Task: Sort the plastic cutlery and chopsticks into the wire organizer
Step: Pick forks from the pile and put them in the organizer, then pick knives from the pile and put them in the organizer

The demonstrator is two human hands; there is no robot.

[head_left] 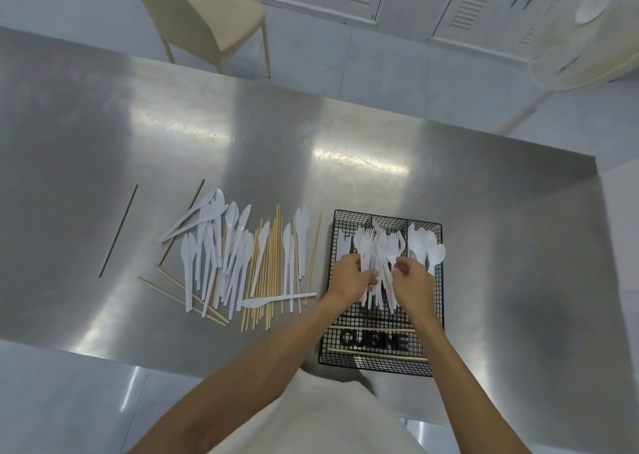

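While my left hand (351,277) and right hand (413,282) fingers clamped the forks (375,246), handles ran near-far; wire organizer (380,368) directly beneath.

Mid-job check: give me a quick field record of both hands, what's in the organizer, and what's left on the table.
left hand: grips the forks over the organizer's middle compartment
right hand: pinches the same forks from the right
wire organizer: black, on the steel table, right of the loose pile
right compartment: white spoons
front compartment: two chopsticks lying crosswise
loose pile: white plastic knives mixed with wooden chopsticks, unsorted
far left: dark sticks, two, lying apart
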